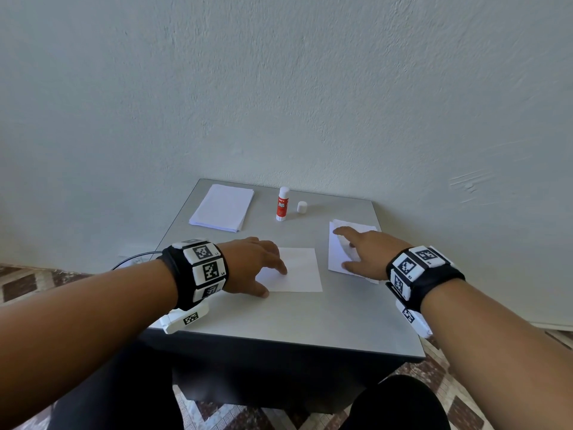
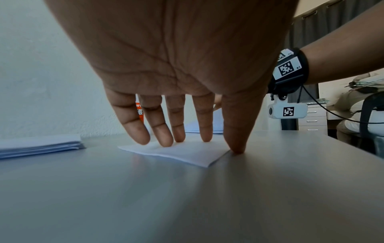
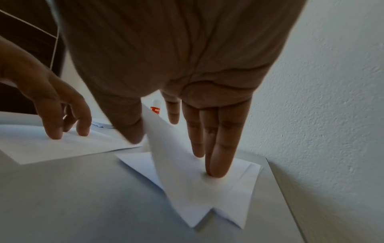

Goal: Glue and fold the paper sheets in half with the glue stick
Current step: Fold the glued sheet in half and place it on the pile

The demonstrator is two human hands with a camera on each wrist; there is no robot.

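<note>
While the head view shows one glue stick (image 1: 282, 203) standing uncapped beside its one cap (image 1: 302, 207) and one paper stack (image 1: 222, 207) on the surface (image 1: 279, 324), the left hand (image 1: 251, 265) rests spread on a flat sheet (image 1: 302, 270). From the left wrist, straight fingertips (image 2: 166, 139) touch that sheet. From the right wrist, the right hand (image 3: 187, 115) presses straight fingers on a folded sheet (image 3: 197, 189), its flap raised against the thumb; folding looks underway, and flattening likely comes next.
</note>
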